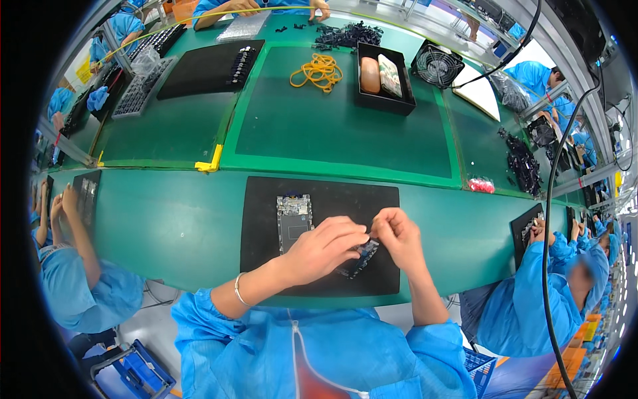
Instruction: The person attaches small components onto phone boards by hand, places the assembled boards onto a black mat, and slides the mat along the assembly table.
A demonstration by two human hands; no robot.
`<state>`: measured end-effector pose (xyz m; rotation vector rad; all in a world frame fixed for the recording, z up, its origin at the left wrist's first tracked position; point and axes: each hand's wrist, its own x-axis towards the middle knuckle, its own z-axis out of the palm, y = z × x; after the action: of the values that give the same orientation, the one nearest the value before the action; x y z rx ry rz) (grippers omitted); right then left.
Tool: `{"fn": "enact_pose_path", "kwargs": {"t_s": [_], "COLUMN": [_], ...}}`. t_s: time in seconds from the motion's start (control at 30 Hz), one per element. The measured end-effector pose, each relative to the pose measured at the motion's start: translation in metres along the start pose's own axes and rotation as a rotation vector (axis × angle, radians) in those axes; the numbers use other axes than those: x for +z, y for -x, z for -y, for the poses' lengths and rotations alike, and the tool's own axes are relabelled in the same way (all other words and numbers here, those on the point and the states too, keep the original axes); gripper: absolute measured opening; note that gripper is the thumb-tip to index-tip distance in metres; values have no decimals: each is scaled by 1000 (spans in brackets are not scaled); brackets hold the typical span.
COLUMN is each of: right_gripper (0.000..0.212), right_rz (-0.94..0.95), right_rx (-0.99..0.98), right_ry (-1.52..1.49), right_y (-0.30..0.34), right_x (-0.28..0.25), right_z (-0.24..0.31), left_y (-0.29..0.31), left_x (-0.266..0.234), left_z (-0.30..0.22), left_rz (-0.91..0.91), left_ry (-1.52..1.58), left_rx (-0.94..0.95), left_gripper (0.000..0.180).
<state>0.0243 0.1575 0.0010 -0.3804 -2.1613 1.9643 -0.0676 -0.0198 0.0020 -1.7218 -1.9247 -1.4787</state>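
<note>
Over a black mat (256,226) my hands meet, fingertips close together. My right hand (402,239) is closed in a pinch, a small dark piece at its fingertips too tiny to name. My left hand (322,247) has its fingers bent and pressed together beside that piece; its grip is partly hidden. Under the hands lies a tilted circuit board (364,259), mostly covered by the left hand. A second circuit board (293,223), with a large grey rectangular area, rests to the left, its lower end behind the left hand.
Beyond the mat, a black tray (387,106) holds two blocks, near yellow rubber bands (319,72), a pile of black parts (352,34) and a fan (438,65). A black cable (549,199) hangs at right. Co-workers sit at left (83,282) and right (531,299).
</note>
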Motion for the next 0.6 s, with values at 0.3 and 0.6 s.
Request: {"fn": "enact_pose_path", "kwargs": {"t_s": [0.3, 0.6], "right_gripper": [8, 6], "right_rz": [-299, -95], "right_rx": [-14, 51], "right_ry": [-141, -98], "right_y": [-12, -12], "right_x": [-16, 37], "right_z": [-21, -11], "left_y": [-9, 28], "left_x": [27, -60], "left_z": [59, 57], "left_rz": [247, 324], "left_ry": [-317, -324], "left_rx": [-388, -636], "left_gripper": [71, 55]}}
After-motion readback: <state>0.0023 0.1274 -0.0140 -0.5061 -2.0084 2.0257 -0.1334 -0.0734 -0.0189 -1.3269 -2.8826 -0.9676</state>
